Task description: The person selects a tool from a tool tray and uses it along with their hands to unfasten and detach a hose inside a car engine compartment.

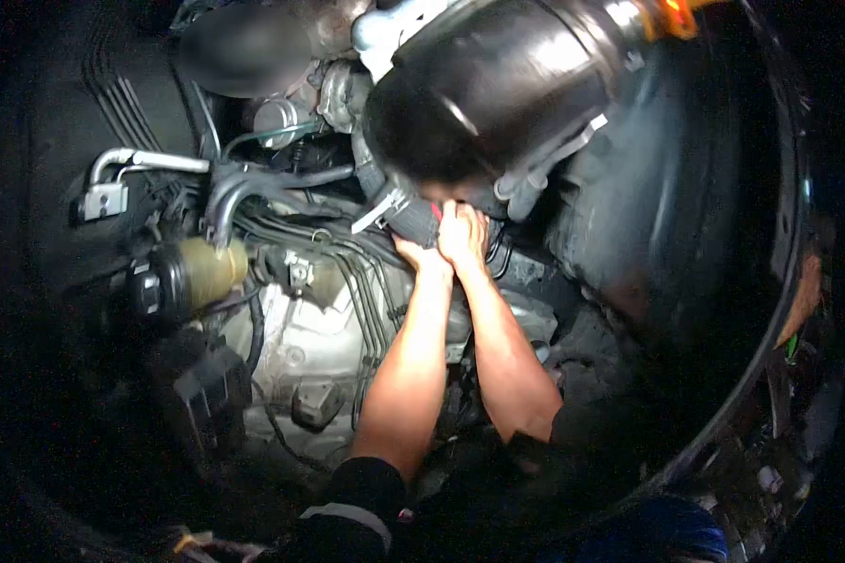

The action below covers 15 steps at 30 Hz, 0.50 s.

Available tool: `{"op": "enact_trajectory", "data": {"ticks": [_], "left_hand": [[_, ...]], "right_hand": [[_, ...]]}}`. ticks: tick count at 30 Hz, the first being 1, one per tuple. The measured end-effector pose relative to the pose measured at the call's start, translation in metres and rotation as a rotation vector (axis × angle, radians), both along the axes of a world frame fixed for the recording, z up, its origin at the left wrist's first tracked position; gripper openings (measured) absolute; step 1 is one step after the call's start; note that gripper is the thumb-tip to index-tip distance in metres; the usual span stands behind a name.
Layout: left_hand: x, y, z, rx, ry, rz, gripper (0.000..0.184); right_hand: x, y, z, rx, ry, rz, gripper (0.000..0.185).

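Seemingly, at twelve o'clock, the ribbed hose [413, 223] is finger-clasped by left hand [419, 252] and right hand [462, 235]. Through overpulling, it could be torn.

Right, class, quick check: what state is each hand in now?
Left hand: at the dark hose; open or closed cannot be told.
Right hand: fingers curled beside the hose; whether its grip is shut cannot be told.

I'm looking now, and I can't read any txt, no. or brand on any pt. from here. Labels & signs: none legible either.
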<state>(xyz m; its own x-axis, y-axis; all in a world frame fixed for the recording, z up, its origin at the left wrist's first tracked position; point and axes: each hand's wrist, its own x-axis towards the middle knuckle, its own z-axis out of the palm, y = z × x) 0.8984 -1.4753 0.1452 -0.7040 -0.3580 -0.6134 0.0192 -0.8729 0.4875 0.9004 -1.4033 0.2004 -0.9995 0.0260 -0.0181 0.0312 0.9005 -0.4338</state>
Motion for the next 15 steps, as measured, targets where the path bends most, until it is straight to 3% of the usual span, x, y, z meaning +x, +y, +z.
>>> {"op": "enact_trajectory", "data": {"ticks": [2, 6, 7, 8, 10, 12, 13, 15], "left_hand": [[0.019, 0.003, 0.02, -0.129, -0.196, -0.022, 0.057], [0.013, -0.032, -0.057, 0.189, -0.095, 0.108, 0.06], [0.016, -0.038, -0.081, 0.079, -0.077, 0.108, 0.069], [0.023, -0.019, -0.038, 0.333, -0.166, -0.048, 0.075], [0.011, -0.008, -0.015, 0.278, -0.013, 0.066, 0.05], [0.039, -0.009, -0.01, 0.655, -0.123, -0.011, 0.071], [0.055, -0.004, -0.007, 0.541, -0.125, 0.039, 0.067], [0.015, 0.003, -0.011, 0.321, -0.059, 0.108, 0.06]], "right_hand": [[0.032, 0.0, 0.005, -0.015, -0.008, 0.034, 0.021], [0.003, 0.003, 0.015, -0.075, -0.054, -0.01, 0.024], [0.001, 0.004, 0.015, -0.091, -0.16, -0.001, 0.024], [-0.001, 0.007, 0.016, -0.078, -0.295, 0.009, 0.025], [-0.001, 0.005, 0.017, -0.091, -0.135, -0.023, 0.026], [0.003, 0.004, 0.02, -0.146, -0.109, -0.058, 0.041], [0.0, 0.012, 0.026, -0.281, -0.195, -0.091, 0.041], [-0.004, 0.015, 0.037, -0.153, -0.187, -0.014, 0.03]]}}
